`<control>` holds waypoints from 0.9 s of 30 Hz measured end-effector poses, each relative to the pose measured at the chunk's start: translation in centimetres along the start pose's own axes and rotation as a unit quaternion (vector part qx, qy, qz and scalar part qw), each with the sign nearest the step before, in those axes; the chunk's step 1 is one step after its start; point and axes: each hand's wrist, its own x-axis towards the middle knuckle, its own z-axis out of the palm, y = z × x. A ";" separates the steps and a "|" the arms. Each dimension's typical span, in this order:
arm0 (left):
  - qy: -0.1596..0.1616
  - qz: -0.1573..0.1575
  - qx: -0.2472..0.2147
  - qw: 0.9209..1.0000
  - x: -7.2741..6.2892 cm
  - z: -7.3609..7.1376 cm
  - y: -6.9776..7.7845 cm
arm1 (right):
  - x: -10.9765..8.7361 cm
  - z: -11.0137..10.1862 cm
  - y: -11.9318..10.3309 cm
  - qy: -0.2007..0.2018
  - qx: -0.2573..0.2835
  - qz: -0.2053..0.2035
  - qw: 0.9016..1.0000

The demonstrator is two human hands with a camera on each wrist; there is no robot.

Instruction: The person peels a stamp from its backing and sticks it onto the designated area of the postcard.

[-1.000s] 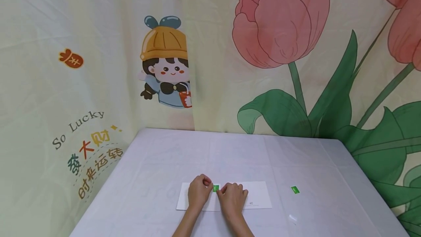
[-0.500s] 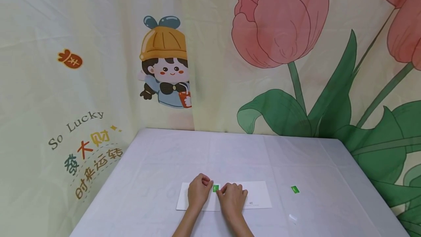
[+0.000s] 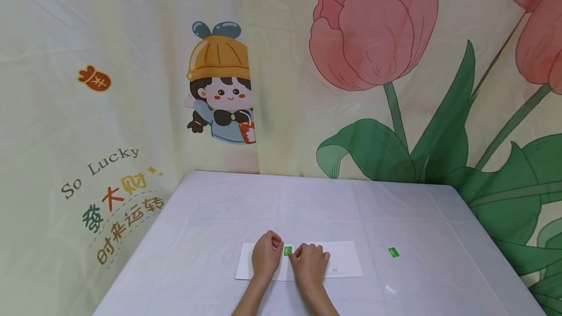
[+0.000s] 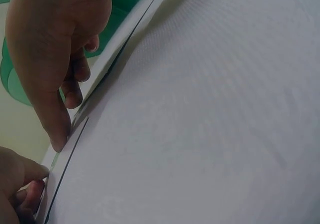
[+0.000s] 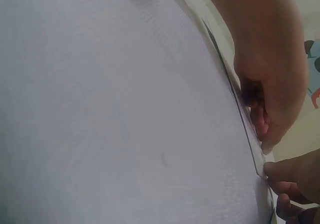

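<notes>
Two flat white paper pieces lie side by side in the head view, the left piece (image 3: pixel 244 263) and the right piece (image 3: pixel 347 256). A small green sticker (image 3: pixel 288 251) sits where they meet. My left hand (image 3: pixel 266 257) rests over the left piece, a digit at the sticker's upper left. My right hand (image 3: pixel 310 263) lies over the right piece, its thumb at the sticker's lower right. In the wrist views, a fairly straight digit of the left hand (image 4: pixel 55 68) and of the right hand (image 5: pixel 272 78) presses down near the seam, other fingers curling behind.
A second green sticker (image 3: pixel 393 252) lies on the white-covered table (image 3: pixel 210 223) to the right. Closer to me is a small shiny clear scrap (image 3: pixel 390 290). Behind the table hangs a printed curtain (image 3: pixel 281 87) with tulips and a cartoon figure.
Both hands stay almost still at the green sticker. The left hand shifts very slightly; the stickers and white paper pieces keep their places.
</notes>
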 end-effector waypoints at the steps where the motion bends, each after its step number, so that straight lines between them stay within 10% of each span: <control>1: 0.001 0.000 -0.009 1.000 0.0 -0.1 0.1 | 0.0 0.1 0.0 -0.001 -0.002 -0.002 1.000; 7: 0.009 0.016 -0.038 0.999 -0.3 -1.4 0.1 | 0.0 -0.1 0.2 0.005 0.001 -0.012 1.000; 17: 0.069 0.111 0.082 0.988 -1.9 -4.8 -1.7 | -0.7 -0.5 -0.4 0.009 0.011 -0.087 0.996; 27: -0.025 0.098 0.127 0.987 -4.0 -5.1 -3.6 | -2.5 0.5 -0.8 -0.129 -0.047 -0.113 0.984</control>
